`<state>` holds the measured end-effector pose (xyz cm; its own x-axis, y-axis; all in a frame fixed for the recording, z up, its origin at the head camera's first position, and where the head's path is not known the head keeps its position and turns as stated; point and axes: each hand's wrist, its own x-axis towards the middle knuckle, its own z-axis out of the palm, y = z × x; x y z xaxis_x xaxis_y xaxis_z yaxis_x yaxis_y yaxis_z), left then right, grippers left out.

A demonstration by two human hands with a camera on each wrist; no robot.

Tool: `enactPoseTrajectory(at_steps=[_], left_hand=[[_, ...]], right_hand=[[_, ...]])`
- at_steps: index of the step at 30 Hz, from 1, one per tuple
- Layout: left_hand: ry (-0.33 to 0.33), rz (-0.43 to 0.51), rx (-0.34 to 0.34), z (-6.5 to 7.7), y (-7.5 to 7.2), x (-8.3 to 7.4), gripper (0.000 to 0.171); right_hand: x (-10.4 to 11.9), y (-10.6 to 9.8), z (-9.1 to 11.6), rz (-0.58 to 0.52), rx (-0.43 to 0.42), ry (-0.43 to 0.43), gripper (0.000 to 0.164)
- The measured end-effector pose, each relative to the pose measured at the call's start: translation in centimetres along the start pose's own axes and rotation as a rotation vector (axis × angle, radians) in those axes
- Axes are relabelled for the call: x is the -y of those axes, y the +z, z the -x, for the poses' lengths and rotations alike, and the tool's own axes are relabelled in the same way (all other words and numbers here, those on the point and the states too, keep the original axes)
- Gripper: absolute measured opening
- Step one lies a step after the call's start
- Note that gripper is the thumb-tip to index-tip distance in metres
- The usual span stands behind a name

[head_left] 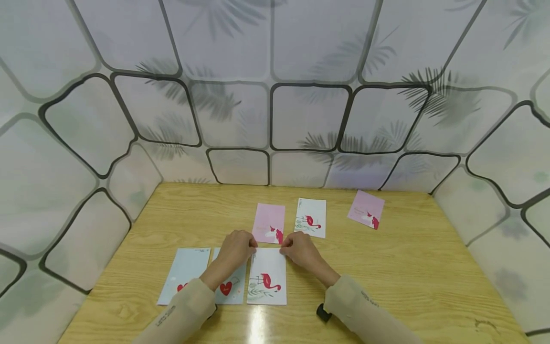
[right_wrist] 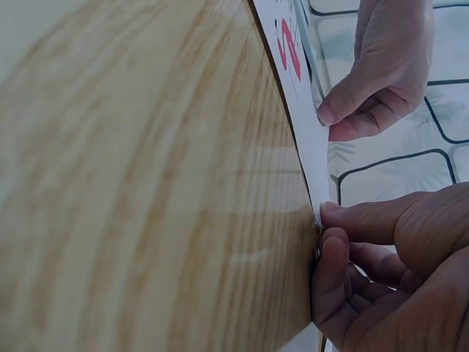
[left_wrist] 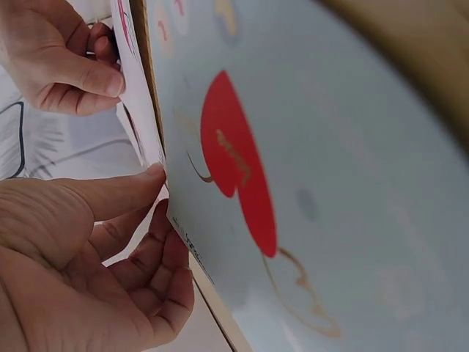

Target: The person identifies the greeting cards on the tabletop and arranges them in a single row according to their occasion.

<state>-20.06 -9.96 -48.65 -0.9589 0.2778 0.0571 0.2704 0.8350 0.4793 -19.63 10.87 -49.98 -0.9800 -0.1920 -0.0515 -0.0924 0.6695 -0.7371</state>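
A white card with a red flamingo [head_left: 268,263] lies on the table between both hands. My left hand [head_left: 236,249] pinches its far left corner between thumb and fingers. At the far right corner, my right hand [head_left: 302,250] pinches the same card, its thumb on top in the right wrist view. Under the left wrist is a light blue card with a red heart [head_left: 232,295], partly covered by the arm. Left of that lies another light blue card [head_left: 191,265], its heart half hidden by the sleeve. A pink card with a unicorn [head_left: 268,220] sits just beyond the hands.
Farther back lie a second white flamingo card [head_left: 312,210] and, to the right, a tilted pink card [head_left: 365,205]. The wooden table [head_left: 412,267] meets a patterned curtain [head_left: 309,117] at the back and sides.
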Motion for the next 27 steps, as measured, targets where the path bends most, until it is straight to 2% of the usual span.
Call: enactPoseTrajectory(at_steps=[8, 27], left_hand=[[-0.025, 0.044, 0.045, 0.0, -0.16, 0.16, 0.008], [-0.021, 0.042, 0.05, 0.13, -0.04, 0.48, 0.007]], right_hand=[[-0.05, 0.05, 0.01, 0.004, -0.004, -0.008, 0.01], [-0.07, 0.41, 0.23, 0.034, -0.027, -0.029, 0.011]])
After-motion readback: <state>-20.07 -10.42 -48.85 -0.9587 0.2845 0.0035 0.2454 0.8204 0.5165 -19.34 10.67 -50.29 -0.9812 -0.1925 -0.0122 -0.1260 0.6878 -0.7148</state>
